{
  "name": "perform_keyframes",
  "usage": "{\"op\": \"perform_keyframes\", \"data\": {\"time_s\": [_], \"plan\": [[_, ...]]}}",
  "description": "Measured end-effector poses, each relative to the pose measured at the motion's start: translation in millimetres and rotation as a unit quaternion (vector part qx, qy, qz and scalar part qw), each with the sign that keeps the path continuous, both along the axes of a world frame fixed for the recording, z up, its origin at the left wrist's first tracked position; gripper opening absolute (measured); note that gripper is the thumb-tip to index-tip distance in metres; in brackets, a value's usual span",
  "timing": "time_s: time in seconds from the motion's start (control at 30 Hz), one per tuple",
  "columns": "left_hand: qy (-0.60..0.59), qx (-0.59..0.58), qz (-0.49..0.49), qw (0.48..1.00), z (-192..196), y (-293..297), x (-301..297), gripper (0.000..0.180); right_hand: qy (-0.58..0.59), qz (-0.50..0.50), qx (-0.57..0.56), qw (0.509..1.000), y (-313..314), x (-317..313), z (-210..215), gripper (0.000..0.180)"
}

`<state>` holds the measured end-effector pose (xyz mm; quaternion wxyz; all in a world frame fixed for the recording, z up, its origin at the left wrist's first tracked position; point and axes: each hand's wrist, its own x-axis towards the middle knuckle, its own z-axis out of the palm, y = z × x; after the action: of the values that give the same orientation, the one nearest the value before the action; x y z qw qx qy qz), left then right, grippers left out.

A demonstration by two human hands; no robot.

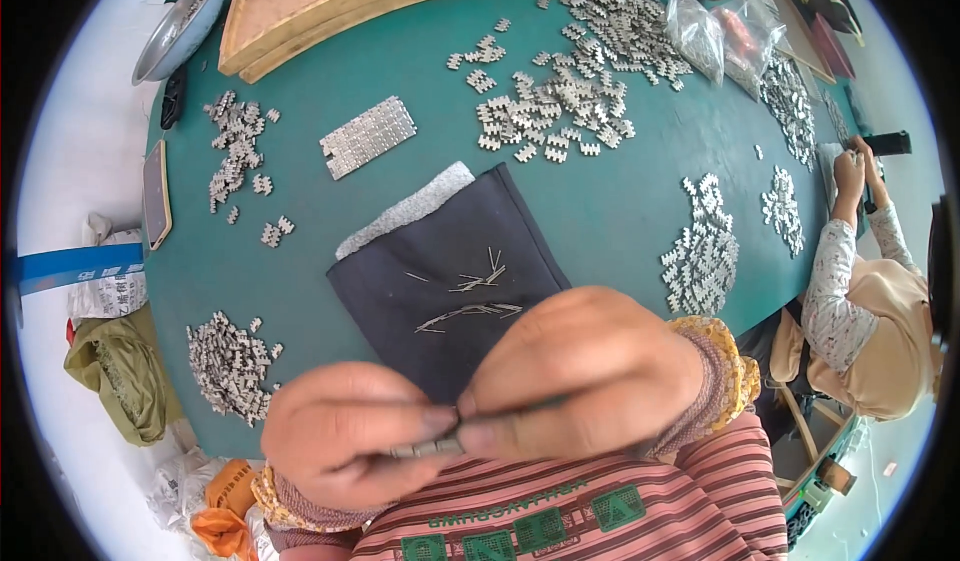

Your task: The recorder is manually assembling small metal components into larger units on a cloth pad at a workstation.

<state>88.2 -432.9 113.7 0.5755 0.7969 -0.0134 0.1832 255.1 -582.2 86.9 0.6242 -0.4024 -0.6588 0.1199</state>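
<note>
Close to my body, both hands meet over the near edge of a folded dark cloth (450, 231). My left hand (345, 436) is closed around a short strip of metal links (425, 449), mostly covered by the fingers. The thumb and forefinger of my right hand (590, 371) pinch at the strip's right end; motion blurs them, and whether they also hold a pin cannot be seen. Several thin metal pins (480, 281) lie loose on the cloth, just beyond my hands. A grey towel (405, 211) sticks out from under the cloth's far side.
Piles of toothed metal links (232, 366) lie around the green table (290, 291). A joined block of links (368, 139) sits beyond the cloth. A wooden tray (380, 6), a metal bowl (180, 26) and plastic bags (725, 41) stand farther back. Another person (870, 321) works at the right.
</note>
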Motion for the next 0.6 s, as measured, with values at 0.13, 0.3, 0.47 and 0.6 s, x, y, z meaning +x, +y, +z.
{"op": "perform_keyframes", "data": {"time_s": [0.13, 0.3, 0.47, 0.6], "plan": [[0.033, -0.02, 0.12, 0.992, -28, 3, 1, 0.017, -0.107, -0.132, -0.109, 0.98, 8, 12, -13, 0.02], [0.047, -0.127, 0.174, 0.975, -62, 18, 10, 0.01, -0.214, -0.145, -0.29, 0.922, 12, 16, -39, 0.016], [0.052, -0.17, 0.155, 0.972, -71, 12, 18, 0.007, -0.312, -0.125, -0.299, 0.893, 14, 5, -48, 0.012], [0.042, -0.149, 0.146, 0.977, -73, 12, 15, 0.007, -0.323, -0.135, -0.291, 0.89, 12, 5, -50, 0.01]]}}
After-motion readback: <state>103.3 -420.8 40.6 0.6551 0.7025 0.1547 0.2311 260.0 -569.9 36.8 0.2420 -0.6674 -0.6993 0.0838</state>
